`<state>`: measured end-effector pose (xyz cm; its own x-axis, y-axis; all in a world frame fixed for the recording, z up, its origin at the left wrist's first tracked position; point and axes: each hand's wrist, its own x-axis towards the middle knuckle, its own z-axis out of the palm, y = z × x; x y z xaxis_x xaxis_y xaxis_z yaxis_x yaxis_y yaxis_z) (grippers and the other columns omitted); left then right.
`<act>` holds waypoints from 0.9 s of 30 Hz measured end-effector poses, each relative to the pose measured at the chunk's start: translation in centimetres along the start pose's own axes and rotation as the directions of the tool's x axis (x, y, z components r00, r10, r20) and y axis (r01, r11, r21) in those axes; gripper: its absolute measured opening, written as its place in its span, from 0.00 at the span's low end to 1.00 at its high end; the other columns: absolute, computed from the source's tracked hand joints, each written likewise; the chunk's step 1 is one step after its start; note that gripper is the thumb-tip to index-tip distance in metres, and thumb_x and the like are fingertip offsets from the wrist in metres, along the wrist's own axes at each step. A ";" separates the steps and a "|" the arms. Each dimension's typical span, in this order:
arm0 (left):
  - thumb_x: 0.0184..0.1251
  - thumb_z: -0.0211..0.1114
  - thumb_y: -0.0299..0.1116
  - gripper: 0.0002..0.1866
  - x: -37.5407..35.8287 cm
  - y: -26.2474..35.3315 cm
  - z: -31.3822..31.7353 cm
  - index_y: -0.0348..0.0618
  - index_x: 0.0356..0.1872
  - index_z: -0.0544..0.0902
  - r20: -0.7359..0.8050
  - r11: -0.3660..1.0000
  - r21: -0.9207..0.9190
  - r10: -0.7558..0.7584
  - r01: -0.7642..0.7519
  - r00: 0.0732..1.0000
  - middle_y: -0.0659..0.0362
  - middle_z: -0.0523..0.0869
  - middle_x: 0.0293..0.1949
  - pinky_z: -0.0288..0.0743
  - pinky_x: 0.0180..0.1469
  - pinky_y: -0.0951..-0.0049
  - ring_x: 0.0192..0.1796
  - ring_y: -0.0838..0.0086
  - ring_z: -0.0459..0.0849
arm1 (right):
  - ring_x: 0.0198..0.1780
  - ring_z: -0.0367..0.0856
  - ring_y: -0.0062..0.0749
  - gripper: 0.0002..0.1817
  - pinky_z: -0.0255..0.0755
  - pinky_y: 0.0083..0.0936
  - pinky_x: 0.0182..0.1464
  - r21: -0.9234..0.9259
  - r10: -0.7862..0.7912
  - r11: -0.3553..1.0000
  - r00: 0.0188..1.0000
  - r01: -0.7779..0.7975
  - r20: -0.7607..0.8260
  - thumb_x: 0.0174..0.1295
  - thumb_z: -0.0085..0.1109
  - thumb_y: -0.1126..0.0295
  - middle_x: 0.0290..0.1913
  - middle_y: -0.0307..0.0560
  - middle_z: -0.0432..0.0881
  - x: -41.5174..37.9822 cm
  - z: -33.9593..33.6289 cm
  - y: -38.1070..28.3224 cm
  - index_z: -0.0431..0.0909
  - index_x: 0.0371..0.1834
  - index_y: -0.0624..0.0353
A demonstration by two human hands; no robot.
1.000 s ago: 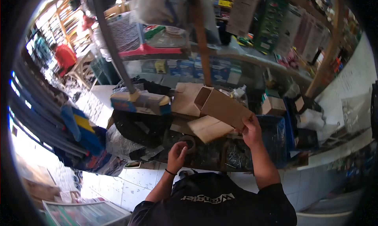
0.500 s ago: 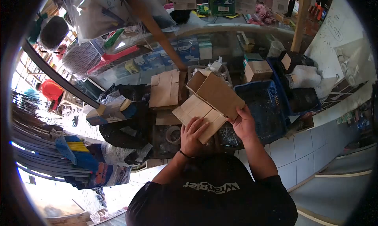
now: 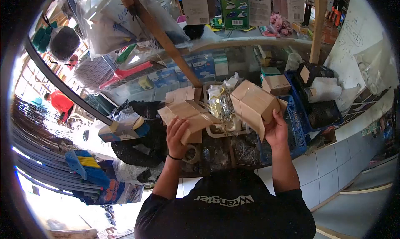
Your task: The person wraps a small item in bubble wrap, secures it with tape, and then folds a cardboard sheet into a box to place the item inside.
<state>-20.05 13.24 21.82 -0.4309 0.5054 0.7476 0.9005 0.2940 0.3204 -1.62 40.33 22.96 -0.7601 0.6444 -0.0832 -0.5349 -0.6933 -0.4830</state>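
Observation:
My left hand (image 3: pixel 177 135) has its fingers pressed on a folded flat piece of cardboard (image 3: pixel 186 118), its thumb hidden beneath. My right hand (image 3: pixel 276 128) grips the lower right corner of a brown cardboard box (image 3: pixel 254 102) whose flap hangs down. Between the two pieces shows a pale tray (image 3: pixel 228 134) of shiny metal and plastic-wrapped parts (image 3: pixel 221 102). Behind the left piece lies another brown cardboard (image 3: pixel 181 95). A roll of tape (image 3: pixel 191 154) is just below my left hand.
A blue basket (image 3: pixel 296 130) stands right of my right hand, with another blue crate (image 3: pixel 318 124) beyond. A wooden post (image 3: pixel 166 43) slants over the glass counter. At left are an open box (image 3: pixel 123 132) and black plastic (image 3: pixel 137 155). A person in red (image 3: pixel 60 102) is far left.
My hands have moved apart, each with its own piece of cardboard. The box in my right hand went right and turned, uncovering the tray. The view has shifted slightly.

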 end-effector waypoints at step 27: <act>0.70 0.52 0.38 0.19 -0.2 8.3 8.9 0.33 0.52 0.73 0.844 0.279 -0.438 -0.200 0.855 0.497 0.60 0.80 0.45 0.69 0.49 0.77 0.45 0.79 0.76 | 0.44 0.77 0.34 0.19 0.74 0.29 0.41 -0.264 0.147 0.951 0.986 -0.163 -0.079 0.57 0.59 0.72 0.46 0.45 0.76 -9.2 -7.8 1.1 0.68 0.52 0.59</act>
<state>-13.04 22.78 19.18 -0.4433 0.8774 -0.1835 -0.0922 0.1590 0.9830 7.67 36.08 16.39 -0.7987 0.5593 -0.2221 -0.2872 -0.6786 -0.6760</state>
